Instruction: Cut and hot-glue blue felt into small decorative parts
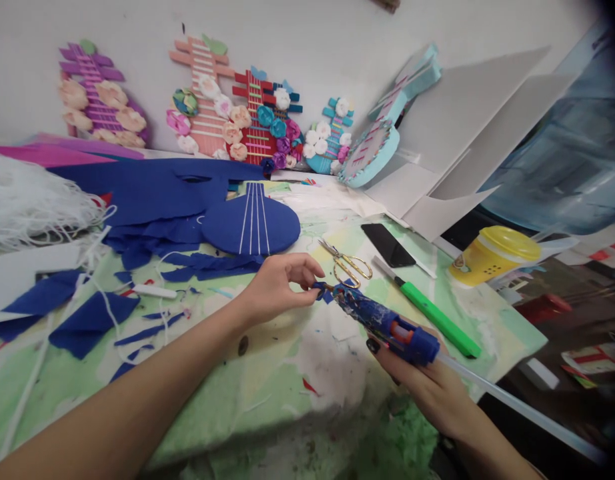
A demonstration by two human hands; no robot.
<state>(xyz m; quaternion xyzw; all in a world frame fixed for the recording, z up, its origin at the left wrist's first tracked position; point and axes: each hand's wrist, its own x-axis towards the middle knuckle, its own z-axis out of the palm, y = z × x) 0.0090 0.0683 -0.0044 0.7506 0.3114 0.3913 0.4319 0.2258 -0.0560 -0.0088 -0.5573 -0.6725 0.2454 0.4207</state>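
My left hand (282, 287) pinches a small blue piece (319, 289) between thumb and fingertips, over the middle of the table. Wrapped round a blue glue gun (382, 323), my right hand (422, 373) holds it with the nozzle pointing left, at the blue piece. Whether nozzle and piece touch is hard to tell. A clear glue stick (517, 403) extends from the gun's back end. Behind my left hand lies a flat blue oval with a neck (282, 223), crossed by white strings. Gold-handled scissors (355, 270) lie just behind the nozzle.
A green cutter (437, 319), a black phone (387, 243) and a yellow-lidded tub (495, 257) are on the right. Blue scraps (95, 320) and white yarn (35, 200) cover the left. Flower-decorated instrument shapes (207, 110) lean on the wall; the table's front edge is near me.
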